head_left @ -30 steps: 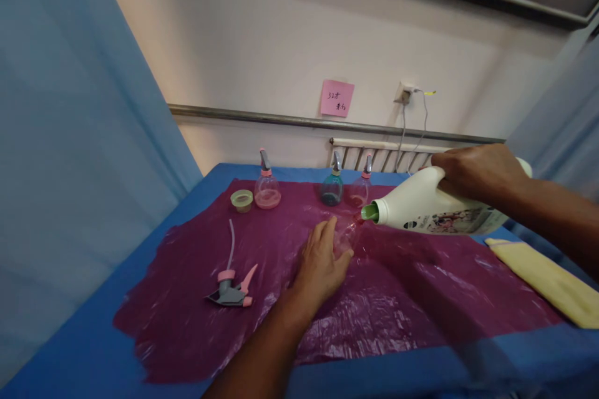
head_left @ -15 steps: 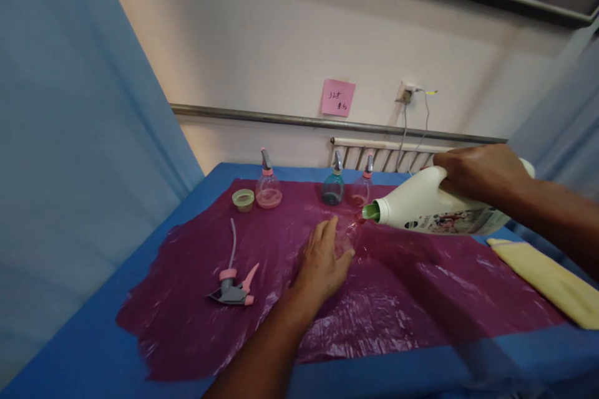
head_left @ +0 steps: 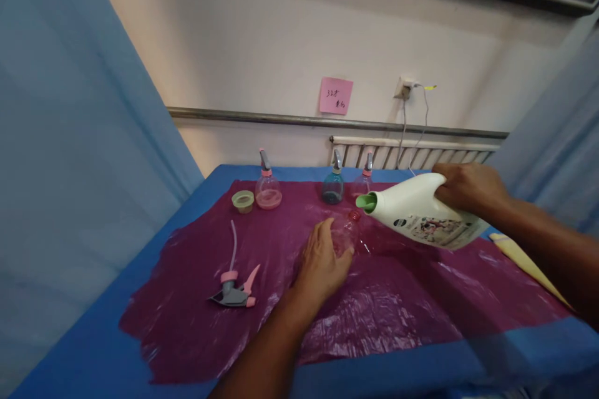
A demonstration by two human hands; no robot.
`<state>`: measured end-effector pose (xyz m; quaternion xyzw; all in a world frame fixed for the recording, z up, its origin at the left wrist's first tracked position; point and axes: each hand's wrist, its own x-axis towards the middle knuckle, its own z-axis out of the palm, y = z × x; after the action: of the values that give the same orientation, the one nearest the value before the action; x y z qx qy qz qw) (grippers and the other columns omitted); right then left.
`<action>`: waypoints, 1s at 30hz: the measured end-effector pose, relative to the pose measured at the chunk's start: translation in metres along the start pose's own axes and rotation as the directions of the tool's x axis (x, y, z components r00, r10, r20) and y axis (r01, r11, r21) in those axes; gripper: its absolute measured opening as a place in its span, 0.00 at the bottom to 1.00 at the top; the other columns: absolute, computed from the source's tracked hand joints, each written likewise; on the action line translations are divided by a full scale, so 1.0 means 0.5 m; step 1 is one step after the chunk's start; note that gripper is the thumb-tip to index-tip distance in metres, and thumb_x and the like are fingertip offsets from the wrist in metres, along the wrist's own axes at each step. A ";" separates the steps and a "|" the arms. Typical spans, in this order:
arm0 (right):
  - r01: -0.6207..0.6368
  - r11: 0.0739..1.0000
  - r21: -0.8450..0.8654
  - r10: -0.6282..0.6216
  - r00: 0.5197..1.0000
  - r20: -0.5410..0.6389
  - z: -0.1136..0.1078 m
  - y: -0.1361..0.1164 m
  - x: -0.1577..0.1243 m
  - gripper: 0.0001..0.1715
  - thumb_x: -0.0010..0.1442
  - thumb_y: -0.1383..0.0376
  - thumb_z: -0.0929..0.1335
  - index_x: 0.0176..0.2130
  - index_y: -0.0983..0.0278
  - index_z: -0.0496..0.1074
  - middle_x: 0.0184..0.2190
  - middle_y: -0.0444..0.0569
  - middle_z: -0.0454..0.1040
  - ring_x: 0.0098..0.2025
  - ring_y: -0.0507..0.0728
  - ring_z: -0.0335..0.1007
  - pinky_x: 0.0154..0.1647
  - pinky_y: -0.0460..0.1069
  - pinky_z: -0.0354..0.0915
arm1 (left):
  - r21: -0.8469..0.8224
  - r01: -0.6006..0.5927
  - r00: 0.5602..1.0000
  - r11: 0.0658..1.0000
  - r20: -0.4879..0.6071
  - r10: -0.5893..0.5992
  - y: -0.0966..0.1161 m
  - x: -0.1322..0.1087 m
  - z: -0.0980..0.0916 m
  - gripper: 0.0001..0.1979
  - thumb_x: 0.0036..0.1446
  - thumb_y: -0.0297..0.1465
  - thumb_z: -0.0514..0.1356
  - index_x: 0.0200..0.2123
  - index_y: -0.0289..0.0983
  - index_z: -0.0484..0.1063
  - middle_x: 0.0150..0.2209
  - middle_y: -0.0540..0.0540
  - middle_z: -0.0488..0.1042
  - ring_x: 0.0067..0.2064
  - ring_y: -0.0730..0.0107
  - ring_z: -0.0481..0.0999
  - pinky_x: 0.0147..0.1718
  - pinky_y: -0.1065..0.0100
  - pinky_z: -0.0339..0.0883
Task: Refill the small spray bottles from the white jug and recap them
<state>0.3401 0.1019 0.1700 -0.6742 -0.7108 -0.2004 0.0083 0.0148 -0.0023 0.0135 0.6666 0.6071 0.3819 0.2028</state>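
Observation:
My left hand [head_left: 326, 254] is wrapped around a clear, round spray bottle without its top [head_left: 344, 234], tilted so that its neck points up and to the right. In my right hand [head_left: 470, 186] is a white detergent jug [head_left: 428, 215], gripped by its handle and leaning to the left. The jug's green spout [head_left: 367, 202] hangs just above and to the right of the clear bottle's mouth. I cannot make out a stream between them. A grey and pink trigger sprayer head [head_left: 233, 292] with a dip tube lies to the left of my left arm.
Along the back stand a spray bottle with pink liquid [head_left: 268, 193], a teal spray bottle [head_left: 332, 187] and another pink-collared spray bottle [head_left: 362, 184]. A small green cup [head_left: 243, 201] sits at left. Purple plastic sheeting [head_left: 187, 324] covers the blue table [head_left: 93, 336]. A yellow cloth [head_left: 524, 262] lies right.
The jug has moved slightly left, and its base has dropped, so it leans less steeply. The liquid seen at the spout before is no longer visible. My left hand stays around the clear bottle.

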 end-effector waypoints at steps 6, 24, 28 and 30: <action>-0.132 0.742 0.657 0.238 0.968 -0.074 0.046 0.034 0.005 0.04 0.57 0.65 0.70 0.33 0.61 0.78 0.29 0.49 0.78 0.34 0.58 0.69 0.36 0.52 0.55 | -0.016 0.132 0.991 0.991 -0.002 -0.132 0.013 0.003 -0.008 0.37 0.67 0.39 0.68 0.74 0.37 0.62 0.72 0.31 0.73 0.73 0.42 0.75 0.73 0.46 0.67; -0.262 -0.024 0.965 0.543 0.807 0.233 0.208 0.030 -0.059 0.13 0.60 0.59 0.77 0.36 0.67 0.79 0.36 0.54 0.81 0.33 0.54 0.71 0.39 0.55 0.68 | -0.043 0.176 0.984 0.983 0.005 -0.176 -0.011 0.011 0.005 0.41 0.65 0.41 0.69 0.76 0.37 0.59 0.75 0.28 0.69 0.76 0.41 0.72 0.74 0.43 0.66; -0.321 0.007 0.947 0.558 0.787 0.263 0.235 0.048 -0.063 0.05 0.62 0.66 0.76 0.38 0.67 0.80 0.41 0.61 0.84 0.35 0.56 0.74 0.41 0.57 0.69 | -0.050 0.158 0.987 0.986 0.003 -0.158 -0.009 0.011 0.007 0.49 0.64 0.41 0.70 0.80 0.35 0.52 0.80 0.27 0.61 0.80 0.40 0.65 0.78 0.42 0.60; -0.357 0.067 0.932 0.555 0.789 0.263 0.237 0.057 -0.072 0.04 0.60 0.73 0.75 0.38 0.66 0.81 0.42 0.61 0.85 0.36 0.57 0.75 0.43 0.58 0.68 | -0.052 0.154 0.988 0.987 0.014 -0.153 -0.008 0.008 0.008 0.51 0.63 0.41 0.71 0.81 0.34 0.51 0.81 0.27 0.59 0.81 0.40 0.62 0.79 0.42 0.58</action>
<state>0.4016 0.1031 0.0586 -0.6914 -0.4250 0.2331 0.5357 0.0148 0.0031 0.0090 0.6142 0.6453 0.3779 0.2521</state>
